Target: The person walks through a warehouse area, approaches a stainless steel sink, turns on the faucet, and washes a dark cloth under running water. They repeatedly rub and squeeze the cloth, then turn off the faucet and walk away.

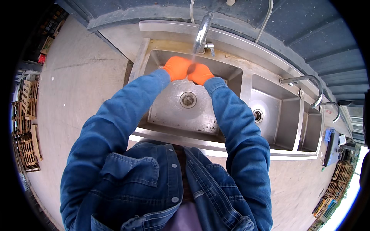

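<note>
My left hand (176, 67), in an orange glove, and my right hand (198, 74), gloved alike, meet closed around a small dark brown object (191, 68) under the spout of a curved chrome faucet (201, 32). A blurred stream of water falls onto the object between them; its shape is too blurred to tell. Both hands are over the large left basin of a steel sink (165, 115), above its round drain (188, 99).
Two smaller basins (281, 119) with curved faucets (308, 79) adjoin on the right. A corrugated metal wall (308, 34) rises behind. Wooden pallets (27, 119) are stacked at far left and far right. A dark board with blue items (330, 148) stands beyond the sink's right end.
</note>
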